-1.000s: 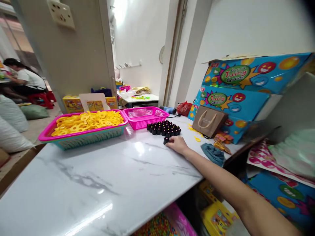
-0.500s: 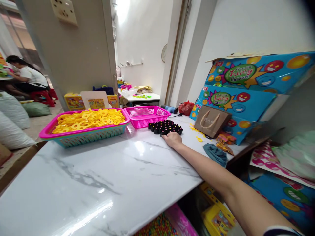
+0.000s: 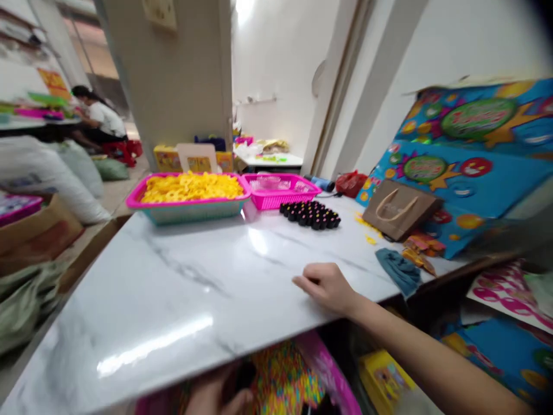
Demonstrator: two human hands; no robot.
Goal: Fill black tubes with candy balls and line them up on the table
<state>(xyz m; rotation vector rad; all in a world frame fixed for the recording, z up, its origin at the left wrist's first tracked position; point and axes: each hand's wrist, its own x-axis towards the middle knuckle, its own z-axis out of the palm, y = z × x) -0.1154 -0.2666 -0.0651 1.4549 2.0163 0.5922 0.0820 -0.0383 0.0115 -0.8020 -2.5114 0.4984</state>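
My right hand (image 3: pixel 326 287) is over the near part of the marble-patterned table (image 3: pixel 173 300), its fingers curled and nothing visible in them. Beyond it stands a tight group of small black cylinders (image 3: pixel 311 215) with pink and yellow dots on top. At the bottom edge, below the tabletop, my left hand (image 3: pixel 211 397) is partly in view and blurred. A black cylinder (image 3: pixel 245 376) shows at its thumb and fingers, which close on it. Under that hand is a pink bin (image 3: pixel 341 386) of many-coloured small pieces (image 3: pixel 280 369). More black pieces (image 3: pixel 322 406) lie there, cut off by the frame.
A pink-rimmed basket (image 3: pixel 133 199) heaped with yellow rings stands at the far left, beside a pink basket (image 3: pixel 270 202). On the right are a paper bag (image 3: pixel 400 210), a blue cloth (image 3: pixel 398 270) and blue gum boxes (image 3: pixel 449 167). Another person (image 3: pixel 101 118) sits at far left.
My right hand has let go of a black cylinder at the group's near edge and drawn back toward me. My left hand has come into view below. The camera view has turned left.
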